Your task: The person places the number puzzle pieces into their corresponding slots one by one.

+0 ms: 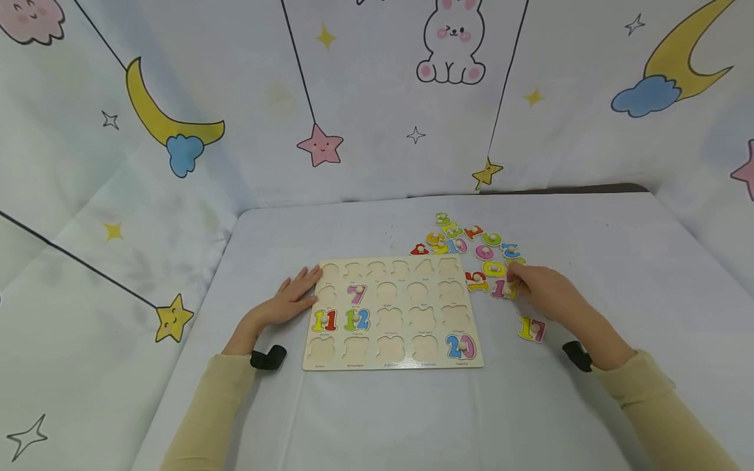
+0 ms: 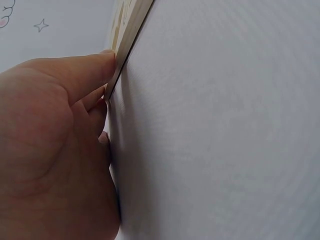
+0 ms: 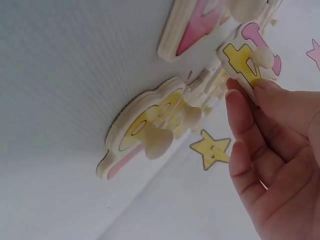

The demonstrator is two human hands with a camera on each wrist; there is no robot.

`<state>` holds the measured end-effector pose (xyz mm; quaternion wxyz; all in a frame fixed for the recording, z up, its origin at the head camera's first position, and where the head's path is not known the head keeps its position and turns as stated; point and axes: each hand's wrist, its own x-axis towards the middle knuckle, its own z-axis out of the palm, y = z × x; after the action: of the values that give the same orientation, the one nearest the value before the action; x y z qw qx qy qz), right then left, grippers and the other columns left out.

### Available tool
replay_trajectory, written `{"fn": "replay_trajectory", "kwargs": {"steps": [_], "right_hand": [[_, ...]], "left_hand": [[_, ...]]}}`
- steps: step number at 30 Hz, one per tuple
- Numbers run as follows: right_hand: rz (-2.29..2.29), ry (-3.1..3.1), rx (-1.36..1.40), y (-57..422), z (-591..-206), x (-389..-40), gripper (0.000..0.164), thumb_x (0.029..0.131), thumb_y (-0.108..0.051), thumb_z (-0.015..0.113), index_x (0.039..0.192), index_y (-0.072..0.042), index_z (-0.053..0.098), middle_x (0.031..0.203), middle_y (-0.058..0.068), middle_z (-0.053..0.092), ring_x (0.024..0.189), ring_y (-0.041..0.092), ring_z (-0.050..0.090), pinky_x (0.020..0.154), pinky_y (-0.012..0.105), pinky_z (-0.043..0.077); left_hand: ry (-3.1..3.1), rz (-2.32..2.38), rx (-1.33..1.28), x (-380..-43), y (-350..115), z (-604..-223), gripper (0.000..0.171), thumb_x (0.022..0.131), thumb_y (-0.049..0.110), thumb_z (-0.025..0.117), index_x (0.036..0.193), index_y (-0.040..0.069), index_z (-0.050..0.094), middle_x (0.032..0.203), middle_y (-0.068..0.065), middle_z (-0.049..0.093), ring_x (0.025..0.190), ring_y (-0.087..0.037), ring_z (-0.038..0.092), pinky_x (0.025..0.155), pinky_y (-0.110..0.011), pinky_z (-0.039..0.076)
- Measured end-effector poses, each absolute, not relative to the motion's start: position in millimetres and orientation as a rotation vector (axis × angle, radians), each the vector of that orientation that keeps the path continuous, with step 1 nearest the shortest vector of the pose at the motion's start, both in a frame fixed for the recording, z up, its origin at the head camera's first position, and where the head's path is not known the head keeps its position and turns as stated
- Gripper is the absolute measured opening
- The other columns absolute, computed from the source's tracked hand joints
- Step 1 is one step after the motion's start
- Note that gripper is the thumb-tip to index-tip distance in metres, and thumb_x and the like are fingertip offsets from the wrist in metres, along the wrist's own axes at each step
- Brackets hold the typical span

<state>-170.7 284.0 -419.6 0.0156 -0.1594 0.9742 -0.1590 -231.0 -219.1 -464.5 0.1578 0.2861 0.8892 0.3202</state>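
Note:
A pale wooden number puzzle board [image 1: 406, 322] lies on the white table, with 7 [image 1: 356, 294], 11 [image 1: 324, 320], 12 [image 1: 357, 319] and 20 [image 1: 461, 347] seated in their recesses. My left hand [image 1: 288, 301] rests flat at the board's left edge, fingers extended; in the left wrist view its thumb [image 2: 95, 70] touches the board's side. Right of the board, my right hand [image 1: 544, 288] pinches a number 14 puzzle piece [image 3: 241, 61] by its edge between thumb and fingers. That piece is tilted up, its round knob facing out, and shows a pink 1 and a yellow 4.
Loose number pieces lie in a cluster behind and right of the board, among them a 15 [image 1: 477, 281] and a red 4 [image 1: 419, 250]. A 17 piece [image 1: 532, 329] lies nearer the front, below the right hand. A printed cloth backdrop [image 1: 365, 85] stands behind the table.

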Motion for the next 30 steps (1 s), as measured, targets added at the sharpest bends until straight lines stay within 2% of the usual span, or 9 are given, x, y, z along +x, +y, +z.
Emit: {"fn": "replay_trajectory", "kwargs": {"steps": [6,13,17,21,30], "right_hand": [[-0.466,3.042,-0.546,283.0,-413.4,-163.8,0.01,0.086,-0.004,0.067,0.091,-0.008,0.06,0.082,0.001,0.062,0.072,0.02,0.053,0.068,0.041,0.051],[-0.458,3.019,-0.578,285.2,-413.8,-160.6,0.013,0.083,-0.004,0.071,0.086,-0.011,0.06,0.076,-0.003,0.059,0.067,0.016,0.05,0.062,0.032,0.048],[-0.537,3.056,-0.536,280.5,-414.2,-160.2,0.012,0.082,-0.004,0.072,0.087,-0.01,0.063,0.078,-0.001,0.061,0.07,0.018,0.052,0.065,0.036,0.05],[-0.709,3.051,-0.518,266.3,-412.7,-161.2,0.011,0.083,-0.004,0.071,0.089,-0.009,0.064,0.08,0.001,0.063,0.075,0.019,0.055,0.069,0.037,0.05],[-1.029,2.872,-0.702,218.2,-419.6,-169.5,0.006,0.085,-0.009,0.07,0.088,-0.013,0.066,0.077,-0.005,0.063,0.071,0.012,0.053,0.062,0.026,0.047]], "left_hand": [[2.541,0.92,0.811,-230.2,-218.9,-463.6,0.063,0.1,0.023,0.047,0.15,0.004,0.013,0.155,-0.013,0.008,0.139,-0.031,-0.004,0.106,-0.052,-0.008],[2.547,0.905,0.808,-231.3,-219.0,-464.5,0.063,0.1,0.024,0.047,0.15,0.005,0.013,0.155,-0.011,0.007,0.14,-0.03,-0.004,0.106,-0.051,-0.008],[2.548,0.906,0.813,-231.4,-218.8,-464.1,0.064,0.099,0.024,0.047,0.15,0.004,0.013,0.155,-0.013,0.007,0.139,-0.031,-0.004,0.106,-0.052,-0.008],[2.548,0.912,0.818,-231.6,-218.9,-464.1,0.064,0.1,0.023,0.047,0.15,0.004,0.013,0.155,-0.014,0.007,0.139,-0.032,-0.004,0.106,-0.052,-0.009],[2.55,0.914,0.814,-230.3,-218.8,-463.0,0.063,0.1,0.023,0.047,0.15,0.004,0.014,0.155,-0.014,0.008,0.139,-0.032,-0.004,0.106,-0.052,-0.008]]}}
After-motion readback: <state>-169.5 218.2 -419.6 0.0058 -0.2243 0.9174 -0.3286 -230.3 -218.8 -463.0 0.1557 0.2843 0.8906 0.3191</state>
